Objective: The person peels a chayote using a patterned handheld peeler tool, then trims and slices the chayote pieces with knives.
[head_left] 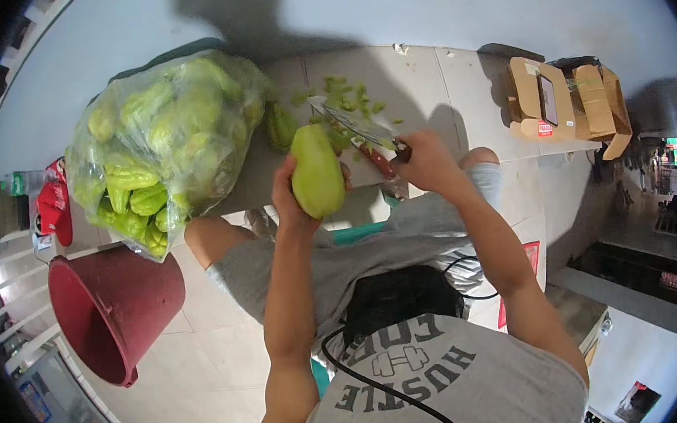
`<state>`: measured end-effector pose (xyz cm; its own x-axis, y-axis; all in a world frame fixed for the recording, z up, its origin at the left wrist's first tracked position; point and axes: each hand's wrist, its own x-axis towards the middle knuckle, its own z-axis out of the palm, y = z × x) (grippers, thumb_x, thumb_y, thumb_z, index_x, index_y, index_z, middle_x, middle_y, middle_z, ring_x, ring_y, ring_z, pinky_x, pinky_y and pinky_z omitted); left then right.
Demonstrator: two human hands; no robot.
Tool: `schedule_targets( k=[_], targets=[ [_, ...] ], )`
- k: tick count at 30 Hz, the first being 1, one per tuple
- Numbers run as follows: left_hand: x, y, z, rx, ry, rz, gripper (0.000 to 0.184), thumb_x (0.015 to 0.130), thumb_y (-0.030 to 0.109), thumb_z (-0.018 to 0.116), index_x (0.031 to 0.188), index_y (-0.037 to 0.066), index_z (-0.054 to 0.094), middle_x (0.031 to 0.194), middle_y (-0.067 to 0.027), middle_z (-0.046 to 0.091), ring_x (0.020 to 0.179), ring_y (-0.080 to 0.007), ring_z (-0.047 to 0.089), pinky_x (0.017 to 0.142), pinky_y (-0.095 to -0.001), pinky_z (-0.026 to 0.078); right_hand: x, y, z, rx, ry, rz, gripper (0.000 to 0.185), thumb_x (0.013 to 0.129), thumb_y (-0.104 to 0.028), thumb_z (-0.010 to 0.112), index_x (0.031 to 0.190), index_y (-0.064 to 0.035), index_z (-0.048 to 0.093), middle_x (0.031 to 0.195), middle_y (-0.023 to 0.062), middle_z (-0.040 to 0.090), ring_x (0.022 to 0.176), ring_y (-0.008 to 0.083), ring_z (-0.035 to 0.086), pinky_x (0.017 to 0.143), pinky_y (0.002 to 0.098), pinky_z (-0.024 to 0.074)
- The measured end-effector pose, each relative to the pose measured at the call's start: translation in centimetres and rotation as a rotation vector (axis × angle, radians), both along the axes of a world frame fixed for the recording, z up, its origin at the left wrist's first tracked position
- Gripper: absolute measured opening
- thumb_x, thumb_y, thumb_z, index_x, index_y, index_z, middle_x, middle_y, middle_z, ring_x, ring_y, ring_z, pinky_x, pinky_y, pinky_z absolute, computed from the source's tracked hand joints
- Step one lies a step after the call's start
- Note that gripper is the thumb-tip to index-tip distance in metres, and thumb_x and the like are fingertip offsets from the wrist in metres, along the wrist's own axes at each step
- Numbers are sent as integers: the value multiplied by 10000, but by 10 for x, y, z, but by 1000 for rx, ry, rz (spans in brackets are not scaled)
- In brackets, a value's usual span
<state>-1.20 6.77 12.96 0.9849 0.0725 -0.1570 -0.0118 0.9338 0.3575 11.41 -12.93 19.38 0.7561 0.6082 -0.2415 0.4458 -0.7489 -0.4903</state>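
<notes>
A pale green chayote rests in my left hand, whose fingers curl around its side and underneath. My right hand grips the dark handle of a knife; its blade points up and left over the tiled ledge, apart from the chayote. Several green pieces of peel lie scattered beyond the blade. Partly under the knife is a red-handled tool, its kind unclear. Behind the held chayote sits another ridged chayote, beside the large bag.
A big clear plastic bag full of chayotes stands on the left. Below it is a red bucket, tilted in this view. Open cardboard boxes lie on the right end of the ledge. A red cap is at far left.
</notes>
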Motion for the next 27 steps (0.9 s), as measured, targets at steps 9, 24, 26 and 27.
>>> schedule_targets(
  k=[9,24,26,27],
  targets=[
    [11,0,13,-180,402,403,540,927,408,438,1256,-9,534,1162,-212,585,1021,-329,579,890,-437,485,-27,-7,-11,53,-131,132,174,744,-196,694,797,-44,630,715,127,658,683,328,654,642,439,514],
    [8,-10,-13,-341,131,292,573,893,482,434,1115,-27,578,1047,-195,616,943,-280,608,818,-400,519,-65,15,-7,206,-531,442,224,596,-143,727,733,-109,553,681,41,567,648,239,609,614,372,461],
    [8,-10,-14,-316,90,250,575,894,491,426,1106,-20,583,1034,-191,621,920,-277,614,799,-401,522,-66,16,-8,205,-556,435,218,601,-141,724,733,-108,553,676,40,562,646,236,608,612,369,460],
    [7,-11,-14,-291,50,207,577,894,499,419,1097,-14,587,1020,-188,626,896,-274,620,780,-402,526,-66,16,-11,215,-535,435,218,600,-137,722,737,-106,554,678,47,563,642,246,608,607,375,463]
  ],
)
